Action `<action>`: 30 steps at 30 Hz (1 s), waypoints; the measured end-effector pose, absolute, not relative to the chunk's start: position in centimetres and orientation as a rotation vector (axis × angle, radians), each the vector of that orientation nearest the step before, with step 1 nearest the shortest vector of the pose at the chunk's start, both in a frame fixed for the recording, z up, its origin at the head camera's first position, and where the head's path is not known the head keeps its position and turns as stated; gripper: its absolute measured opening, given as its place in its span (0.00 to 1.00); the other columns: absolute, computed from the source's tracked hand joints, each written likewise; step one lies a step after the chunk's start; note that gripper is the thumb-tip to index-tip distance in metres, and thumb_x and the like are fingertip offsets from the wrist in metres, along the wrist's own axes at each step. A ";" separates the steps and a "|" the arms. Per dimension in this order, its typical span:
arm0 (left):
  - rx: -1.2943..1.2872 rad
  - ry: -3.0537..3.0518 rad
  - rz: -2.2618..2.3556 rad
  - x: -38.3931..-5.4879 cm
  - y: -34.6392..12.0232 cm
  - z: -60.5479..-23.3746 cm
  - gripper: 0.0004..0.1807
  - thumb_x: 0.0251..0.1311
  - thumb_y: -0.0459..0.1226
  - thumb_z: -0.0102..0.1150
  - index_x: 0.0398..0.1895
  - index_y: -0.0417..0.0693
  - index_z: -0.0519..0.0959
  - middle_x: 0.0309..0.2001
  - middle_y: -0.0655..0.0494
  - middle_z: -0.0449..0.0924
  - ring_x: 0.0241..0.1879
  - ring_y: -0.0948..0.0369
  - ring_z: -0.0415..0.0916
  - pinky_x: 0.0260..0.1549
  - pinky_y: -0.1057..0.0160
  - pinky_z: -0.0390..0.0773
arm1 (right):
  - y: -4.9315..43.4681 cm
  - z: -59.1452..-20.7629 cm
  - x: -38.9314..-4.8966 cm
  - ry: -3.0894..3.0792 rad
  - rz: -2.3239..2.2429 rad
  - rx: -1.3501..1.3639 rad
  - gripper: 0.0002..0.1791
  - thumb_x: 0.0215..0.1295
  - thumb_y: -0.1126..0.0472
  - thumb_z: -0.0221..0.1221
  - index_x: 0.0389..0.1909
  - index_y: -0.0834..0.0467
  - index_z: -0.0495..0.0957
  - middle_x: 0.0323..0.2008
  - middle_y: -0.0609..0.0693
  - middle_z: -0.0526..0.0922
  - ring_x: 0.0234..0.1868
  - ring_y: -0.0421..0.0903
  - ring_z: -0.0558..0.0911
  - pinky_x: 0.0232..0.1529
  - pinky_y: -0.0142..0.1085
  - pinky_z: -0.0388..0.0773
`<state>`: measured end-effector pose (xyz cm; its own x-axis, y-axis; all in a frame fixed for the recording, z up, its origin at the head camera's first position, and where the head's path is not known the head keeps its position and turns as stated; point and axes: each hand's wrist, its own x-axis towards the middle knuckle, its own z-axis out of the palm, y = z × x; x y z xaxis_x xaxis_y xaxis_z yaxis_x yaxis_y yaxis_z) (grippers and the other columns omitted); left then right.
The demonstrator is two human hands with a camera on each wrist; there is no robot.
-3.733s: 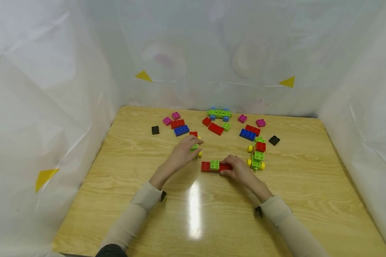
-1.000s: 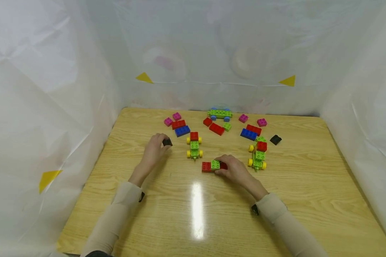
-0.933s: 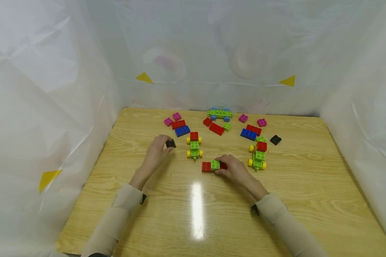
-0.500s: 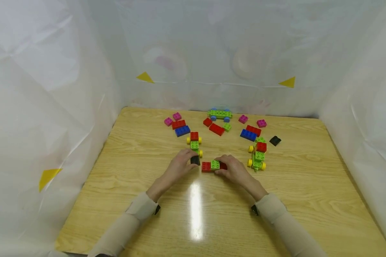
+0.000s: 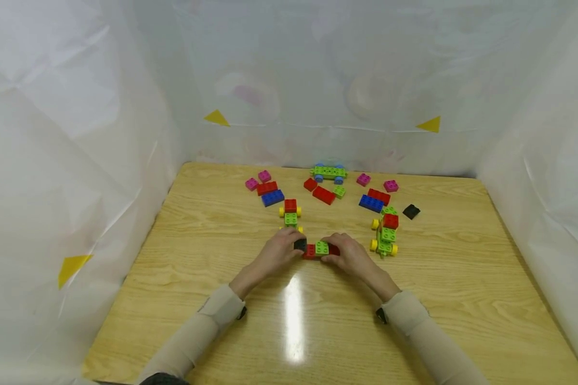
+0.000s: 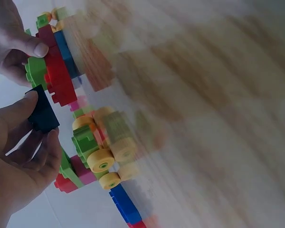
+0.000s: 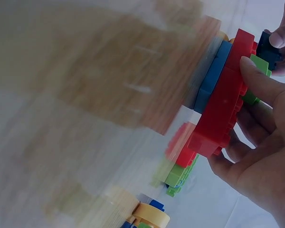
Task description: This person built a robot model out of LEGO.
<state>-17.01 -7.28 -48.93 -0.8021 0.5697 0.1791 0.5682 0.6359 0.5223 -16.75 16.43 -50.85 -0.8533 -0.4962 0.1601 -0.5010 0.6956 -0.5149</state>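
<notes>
My left hand (image 5: 276, 251) pinches a black brick (image 6: 43, 114) between thumb and fingers. It holds the brick at the left end of a row of red bricks (image 5: 310, 252); in the left wrist view a small gap shows between them. A green brick (image 5: 321, 247) sits on top in the middle of the row, and a blue brick (image 7: 213, 78) lies underneath. With thumb and fingers, my right hand (image 5: 352, 254) grips the row's right part, which it mostly hides in the head view. Just behind my left hand stands a green car with yellow wheels (image 5: 291, 219).
Another yellow-wheeled car (image 5: 388, 235) stands to the right, near a black brick (image 5: 411, 212). Along the back are a blue-wheeled base (image 5: 329, 172), pink bricks (image 5: 264, 175), blue bricks (image 5: 272, 198) and red bricks (image 5: 324, 195). Plastic sheeting (image 5: 289, 80) surrounds the wooden table (image 5: 462, 278).
My left hand left the nearer car, picked up the black brick from the table's left and carried it right to the red row. The right hand shifted slightly left along the row.
</notes>
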 end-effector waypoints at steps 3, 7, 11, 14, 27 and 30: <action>0.970 2.818 0.913 -17.0 -7.3 -49.1 0.18 0.61 0.36 0.63 0.54 0.40 0.78 0.52 0.49 0.75 0.53 0.54 0.73 0.53 0.57 0.74 | 16.4 -50.8 -16.8 -2.884 0.887 0.846 0.22 0.55 0.58 0.70 0.51 0.60 0.80 0.43 0.52 0.83 0.41 0.47 0.78 0.44 0.44 0.77; 0.965 2.810 0.910 -17.1 -7.4 -49.5 0.19 0.62 0.37 0.62 0.55 0.41 0.78 0.53 0.50 0.75 0.54 0.55 0.72 0.54 0.57 0.73 | 16.3 -50.8 -16.8 -2.876 0.897 0.843 0.22 0.55 0.58 0.70 0.50 0.59 0.80 0.43 0.51 0.83 0.41 0.47 0.78 0.44 0.45 0.77; 0.997 2.822 0.883 -17.2 -7.4 -49.6 0.19 0.62 0.37 0.63 0.55 0.42 0.78 0.53 0.51 0.75 0.54 0.56 0.72 0.54 0.58 0.73 | 16.3 -50.7 -16.8 -2.875 0.910 0.846 0.22 0.54 0.59 0.70 0.50 0.59 0.81 0.42 0.51 0.83 0.42 0.47 0.78 0.45 0.45 0.77; 1.028 2.827 0.877 -17.2 -7.4 -49.7 0.19 0.61 0.37 0.63 0.55 0.41 0.79 0.52 0.50 0.76 0.53 0.56 0.73 0.53 0.59 0.74 | 16.3 -50.7 -16.8 -2.884 0.908 0.845 0.22 0.55 0.59 0.70 0.50 0.60 0.80 0.42 0.51 0.83 0.42 0.47 0.78 0.45 0.45 0.77; 1.119 2.836 0.831 -17.3 -7.2 -49.6 0.18 0.61 0.37 0.64 0.53 0.40 0.80 0.49 0.52 0.76 0.49 0.58 0.74 0.49 0.62 0.76 | 16.3 -50.6 -16.9 -2.907 0.902 0.842 0.21 0.56 0.59 0.69 0.51 0.60 0.80 0.43 0.52 0.83 0.43 0.48 0.78 0.46 0.46 0.77; 1.136 2.844 0.802 -17.3 -7.2 -49.6 0.18 0.61 0.37 0.63 0.54 0.40 0.80 0.49 0.52 0.76 0.49 0.58 0.73 0.49 0.63 0.76 | 16.3 -50.6 -16.8 -2.906 0.897 0.846 0.22 0.56 0.59 0.69 0.51 0.60 0.80 0.43 0.52 0.83 0.43 0.48 0.78 0.46 0.46 0.77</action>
<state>-17.34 -7.19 -49.61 -0.7422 0.6385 0.2035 0.6508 0.6143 0.4462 -16.84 16.31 -50.65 -0.8563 -0.4977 0.1379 -0.4888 0.6948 -0.5275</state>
